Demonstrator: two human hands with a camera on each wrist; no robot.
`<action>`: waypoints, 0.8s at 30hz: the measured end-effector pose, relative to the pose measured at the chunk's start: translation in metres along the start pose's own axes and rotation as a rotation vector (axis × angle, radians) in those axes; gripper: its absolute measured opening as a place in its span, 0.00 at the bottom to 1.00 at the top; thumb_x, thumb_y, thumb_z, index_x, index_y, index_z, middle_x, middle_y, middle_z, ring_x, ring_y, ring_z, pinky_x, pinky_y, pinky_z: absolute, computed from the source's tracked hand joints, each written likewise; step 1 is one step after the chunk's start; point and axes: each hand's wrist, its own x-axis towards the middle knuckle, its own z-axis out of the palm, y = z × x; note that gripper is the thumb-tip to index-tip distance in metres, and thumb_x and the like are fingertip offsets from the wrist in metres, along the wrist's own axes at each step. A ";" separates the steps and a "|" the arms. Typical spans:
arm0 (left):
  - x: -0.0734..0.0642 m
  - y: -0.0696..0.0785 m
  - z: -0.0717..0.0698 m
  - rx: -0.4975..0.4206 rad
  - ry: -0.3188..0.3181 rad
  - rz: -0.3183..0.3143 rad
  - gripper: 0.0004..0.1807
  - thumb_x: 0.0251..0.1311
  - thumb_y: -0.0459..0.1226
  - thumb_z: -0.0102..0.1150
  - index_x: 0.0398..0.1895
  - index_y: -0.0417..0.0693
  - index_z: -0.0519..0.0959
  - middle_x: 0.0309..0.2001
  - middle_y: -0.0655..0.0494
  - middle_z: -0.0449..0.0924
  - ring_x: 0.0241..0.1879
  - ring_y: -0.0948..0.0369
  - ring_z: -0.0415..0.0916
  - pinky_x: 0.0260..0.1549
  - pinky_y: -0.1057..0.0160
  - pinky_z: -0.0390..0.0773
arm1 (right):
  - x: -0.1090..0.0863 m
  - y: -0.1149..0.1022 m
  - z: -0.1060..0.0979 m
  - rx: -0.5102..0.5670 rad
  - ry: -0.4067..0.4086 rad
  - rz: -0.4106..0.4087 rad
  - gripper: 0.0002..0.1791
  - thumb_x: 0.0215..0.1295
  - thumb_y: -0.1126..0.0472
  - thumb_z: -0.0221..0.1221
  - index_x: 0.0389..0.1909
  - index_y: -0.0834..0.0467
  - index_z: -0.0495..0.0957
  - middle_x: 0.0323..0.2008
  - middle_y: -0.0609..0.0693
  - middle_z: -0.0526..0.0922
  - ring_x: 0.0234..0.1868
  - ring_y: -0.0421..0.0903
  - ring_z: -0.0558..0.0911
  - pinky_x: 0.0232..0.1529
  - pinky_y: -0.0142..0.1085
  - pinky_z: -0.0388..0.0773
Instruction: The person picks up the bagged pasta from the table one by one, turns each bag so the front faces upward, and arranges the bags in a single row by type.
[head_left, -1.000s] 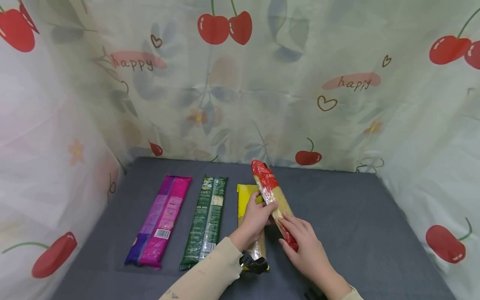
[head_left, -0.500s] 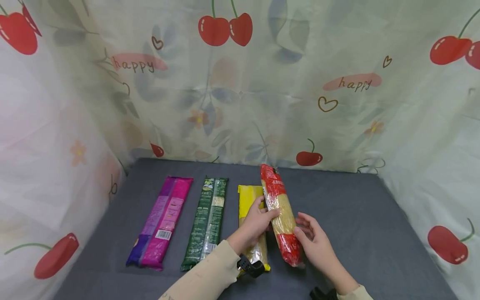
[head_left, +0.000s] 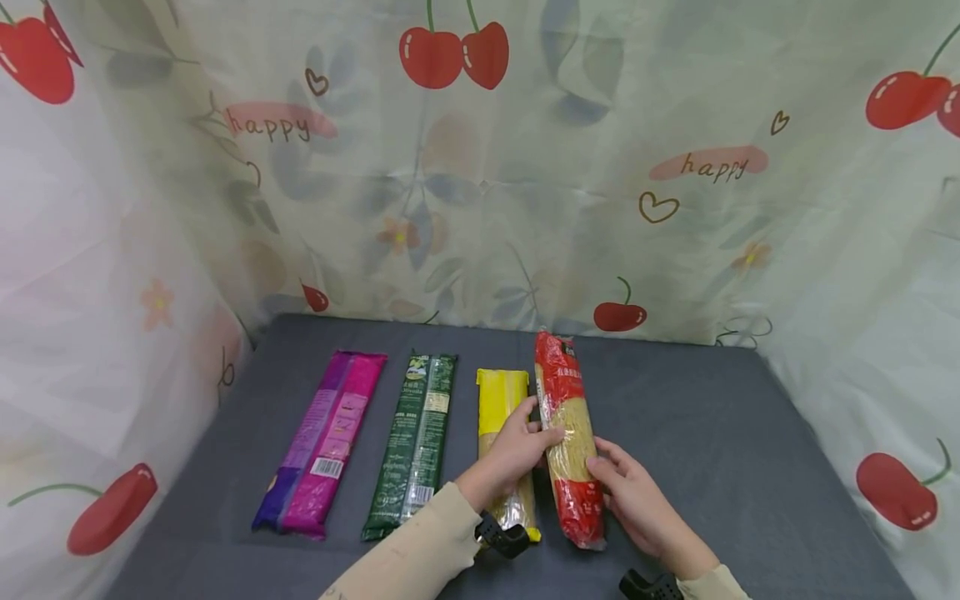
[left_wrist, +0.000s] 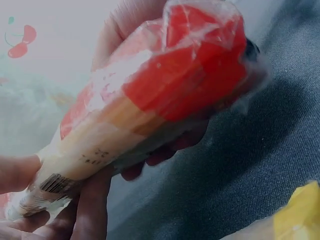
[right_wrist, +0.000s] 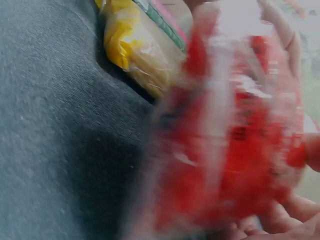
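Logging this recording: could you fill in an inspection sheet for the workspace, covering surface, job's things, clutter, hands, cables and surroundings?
Surface: dark grey cloth
Job's things: red pack, held above the cloth
Clutter: yellow pack, green pack and purple-and-pink pack, lying apart in a row
Left hand: grips the red pack, thumb on top
Right hand: holds its right side, thumb against it
Cables: nothing seen
Surroundings: pale sheet printed with cherries, hearts and "happy"

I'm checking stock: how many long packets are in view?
4: a purple-and-pink packet at far left, a green packet beside it, a yellow packet partly hidden by the left hand, and a red packet held by that hand and the right hand.
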 end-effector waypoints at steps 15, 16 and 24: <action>0.001 -0.004 0.002 0.115 -0.036 0.061 0.24 0.66 0.40 0.58 0.64 0.58 0.66 0.43 0.48 0.73 0.39 0.55 0.78 0.39 0.56 0.80 | 0.007 -0.005 0.000 0.028 0.058 -0.002 0.33 0.68 0.49 0.59 0.66 0.55 0.56 0.55 0.61 0.74 0.51 0.53 0.79 0.48 0.46 0.77; 0.002 -0.005 0.003 0.129 -0.032 0.072 0.24 0.66 0.40 0.58 0.64 0.58 0.66 0.43 0.48 0.73 0.39 0.55 0.78 0.39 0.56 0.80 | 0.007 -0.005 -0.001 0.027 0.061 -0.005 0.33 0.68 0.50 0.58 0.66 0.56 0.56 0.56 0.61 0.74 0.51 0.53 0.79 0.48 0.46 0.77; 0.001 -0.007 0.019 0.291 -0.001 0.198 0.39 0.64 0.38 0.61 0.75 0.56 0.54 0.41 0.51 0.70 0.38 0.59 0.73 0.38 0.61 0.78 | 0.010 -0.013 -0.011 0.018 0.104 -0.043 0.35 0.71 0.51 0.56 0.72 0.51 0.49 0.64 0.59 0.67 0.54 0.53 0.76 0.49 0.46 0.77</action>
